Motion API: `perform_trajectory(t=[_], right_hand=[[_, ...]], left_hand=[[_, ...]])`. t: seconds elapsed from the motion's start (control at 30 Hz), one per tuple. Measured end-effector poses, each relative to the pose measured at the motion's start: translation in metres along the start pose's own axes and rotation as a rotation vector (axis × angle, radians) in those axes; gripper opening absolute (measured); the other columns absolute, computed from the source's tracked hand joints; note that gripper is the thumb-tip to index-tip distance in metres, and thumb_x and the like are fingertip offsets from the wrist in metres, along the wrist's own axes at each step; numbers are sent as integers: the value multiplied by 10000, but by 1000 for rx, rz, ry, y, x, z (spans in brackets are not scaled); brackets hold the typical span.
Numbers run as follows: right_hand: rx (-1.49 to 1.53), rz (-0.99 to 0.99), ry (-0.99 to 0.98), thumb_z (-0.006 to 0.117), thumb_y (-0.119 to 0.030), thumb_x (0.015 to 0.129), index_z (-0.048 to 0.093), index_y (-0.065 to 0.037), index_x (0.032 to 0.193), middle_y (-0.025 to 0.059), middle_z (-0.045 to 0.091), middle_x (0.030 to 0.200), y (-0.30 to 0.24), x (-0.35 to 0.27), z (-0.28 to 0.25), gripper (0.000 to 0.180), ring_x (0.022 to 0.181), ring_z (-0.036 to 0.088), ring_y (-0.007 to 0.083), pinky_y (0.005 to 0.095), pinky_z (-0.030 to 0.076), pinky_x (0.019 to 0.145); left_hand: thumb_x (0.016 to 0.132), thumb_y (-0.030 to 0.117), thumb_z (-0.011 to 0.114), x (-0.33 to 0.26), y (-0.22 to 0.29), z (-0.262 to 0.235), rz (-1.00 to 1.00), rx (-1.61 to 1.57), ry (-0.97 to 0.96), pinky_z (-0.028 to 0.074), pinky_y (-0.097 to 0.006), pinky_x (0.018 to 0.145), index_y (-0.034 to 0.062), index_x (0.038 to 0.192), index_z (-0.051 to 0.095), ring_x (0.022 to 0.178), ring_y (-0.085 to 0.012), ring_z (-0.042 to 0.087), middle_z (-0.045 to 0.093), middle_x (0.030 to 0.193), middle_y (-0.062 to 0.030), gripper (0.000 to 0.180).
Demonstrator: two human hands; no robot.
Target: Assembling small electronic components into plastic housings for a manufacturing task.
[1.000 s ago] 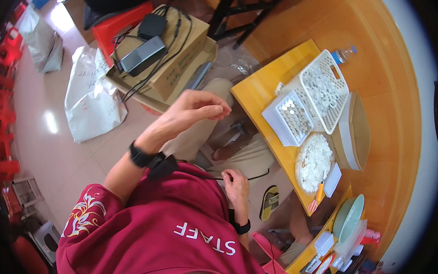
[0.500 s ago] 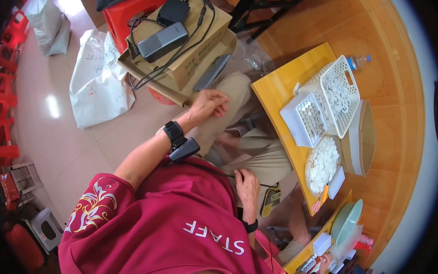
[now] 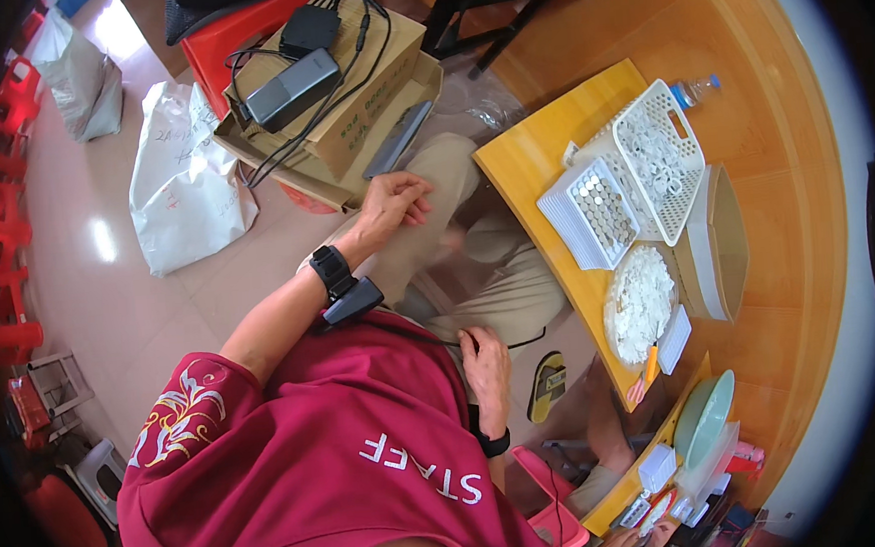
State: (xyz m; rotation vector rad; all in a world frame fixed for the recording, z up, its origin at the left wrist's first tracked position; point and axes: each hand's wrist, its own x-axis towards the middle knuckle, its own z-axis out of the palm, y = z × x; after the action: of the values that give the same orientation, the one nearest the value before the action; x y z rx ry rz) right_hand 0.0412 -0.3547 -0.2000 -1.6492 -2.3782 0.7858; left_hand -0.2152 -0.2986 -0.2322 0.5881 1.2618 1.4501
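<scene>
Our left hand rests on our left knee in beige trousers, the fingers loosely curled together and holding nothing. A black wristwatch sits on that wrist, with a small black device just below it on the forearm. Our right hand lies flat against our lap, fingers together and empty, beside a thin black cable.

Just beyond the left hand stands a cardboard box carrying a grey adapter and tangled black cords. A white sack lies on the floor to its left.

To our right, the yellow counter bears a white tray of small round pieces, touching a white perforated basket, and nearer us a pile of white parts. A clear bottle lies beyond the basket.
</scene>
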Motion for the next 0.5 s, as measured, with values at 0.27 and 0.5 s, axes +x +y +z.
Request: perform_trajectory(t=[0.27, 0.5], right_hand=[[52, -16, -1, 535, -181, 823, 625, -37, 868, 145, 590, 859, 7, 9, -13, 176, 783, 563, 353, 410, 438, 664], [48, -24, 18, 535, -180, 821, 623, -30, 864, 143, 588, 851, 10, 12, -15, 178, 763, 564, 352, 406, 437, 655]], left_hand=[[853, 143, 512, 8, 0, 13, 6, 27, 74, 427, -203, 456, -8, 911, 604, 501, -101, 536, 594, 683, -76, 186], [858, 143, 504, 14, 0, 16, 14, 29, 97, 425, -202, 453, -11, 910, 602, 499, -102, 534, 588, 674, -70, 189]])
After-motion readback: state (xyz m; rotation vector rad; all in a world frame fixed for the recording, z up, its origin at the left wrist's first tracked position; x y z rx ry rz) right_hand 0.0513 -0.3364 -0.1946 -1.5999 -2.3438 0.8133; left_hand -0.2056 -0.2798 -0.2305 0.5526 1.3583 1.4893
